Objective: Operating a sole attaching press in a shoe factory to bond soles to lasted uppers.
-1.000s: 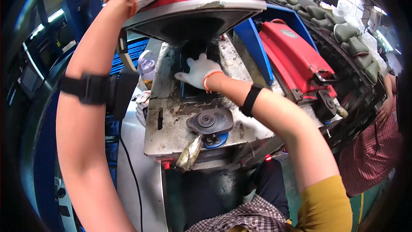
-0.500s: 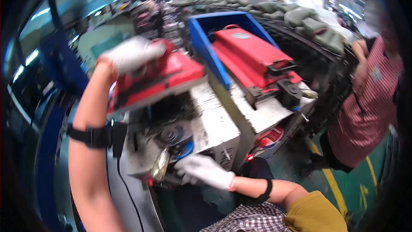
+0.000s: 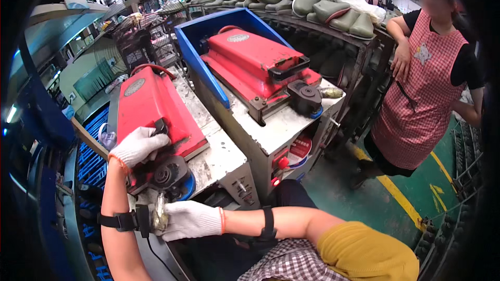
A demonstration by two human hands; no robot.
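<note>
Above green floor [image 3: 338, 187], gripped black handle [image 3: 160, 126] of red lid [image 3: 156, 105] on white machine [image 3: 224, 148] with left hand [image 3: 136, 147]; touched wrapped lever [image 3: 160, 211] with right hand [image 3: 192, 220], couldn't tell if gripping. Risked a pinch by levering hastily.

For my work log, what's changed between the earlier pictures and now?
The left red lid has come down, the left hand still at its handle. The right hand has moved out from beneath that lid to the wrapped lever. The other red lid stayed down.
</note>
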